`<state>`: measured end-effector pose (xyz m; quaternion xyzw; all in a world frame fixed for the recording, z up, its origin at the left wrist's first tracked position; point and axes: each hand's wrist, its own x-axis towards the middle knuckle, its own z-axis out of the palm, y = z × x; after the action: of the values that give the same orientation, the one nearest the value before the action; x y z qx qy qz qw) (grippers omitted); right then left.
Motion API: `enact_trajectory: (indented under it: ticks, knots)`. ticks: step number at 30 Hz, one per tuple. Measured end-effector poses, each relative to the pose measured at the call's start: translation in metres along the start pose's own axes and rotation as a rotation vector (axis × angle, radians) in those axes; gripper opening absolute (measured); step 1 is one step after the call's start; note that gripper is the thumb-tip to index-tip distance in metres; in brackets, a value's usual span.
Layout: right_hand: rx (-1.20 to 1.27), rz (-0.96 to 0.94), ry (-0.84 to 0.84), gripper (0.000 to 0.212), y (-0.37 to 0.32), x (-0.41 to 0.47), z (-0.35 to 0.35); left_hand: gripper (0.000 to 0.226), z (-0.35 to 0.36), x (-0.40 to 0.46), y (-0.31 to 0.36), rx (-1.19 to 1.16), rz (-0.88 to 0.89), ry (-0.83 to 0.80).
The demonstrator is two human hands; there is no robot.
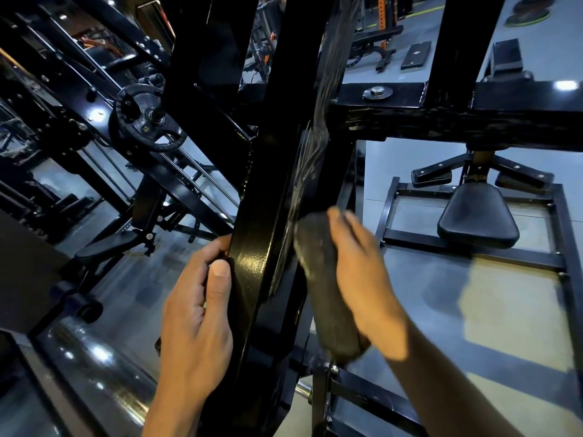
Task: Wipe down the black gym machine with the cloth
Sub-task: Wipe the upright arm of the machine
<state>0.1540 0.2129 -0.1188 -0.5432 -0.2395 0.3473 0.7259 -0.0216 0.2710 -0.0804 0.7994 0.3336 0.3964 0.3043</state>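
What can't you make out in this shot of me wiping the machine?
- Right hand and cloth: motion-blurred, head view.
- Left hand: fingertips hidden behind the black beam.
- Beam's far side: faces away.
- Background racks: dark, cut off by the left edge.
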Motion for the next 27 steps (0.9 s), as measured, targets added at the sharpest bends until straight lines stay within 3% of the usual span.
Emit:
enact_trajectory:
  ticks: [5,12,18,24,27]
  knots:
    - [0.001,-0.076,0.121,0.052,-0.023,0.046,-0.004,0.031,-0.001,-0.001,0.001,0.02,-0.022,0.002]
    - [0.002,0.073,-0.047,0.041,0.008,-0.016,0.0,0.028,0.0,0.0,0.004,0.024,0.014,0.007]
    - [0.046,-0.061,0.13,0.049,-0.026,0.047,-0.003,0.029,0.0,-0.001,0.002,0.007,-0.01,0.009]
    - [0.023,0.074,-0.045,0.044,0.015,-0.017,0.001,0.029,0.0,-0.001,0.002,0.003,-0.001,0.005]
    - [0.002,0.05,-0.073,0.045,0.005,-0.007,-0.003,0.031,0.0,-0.001,0.0,0.006,-0.011,0.007]
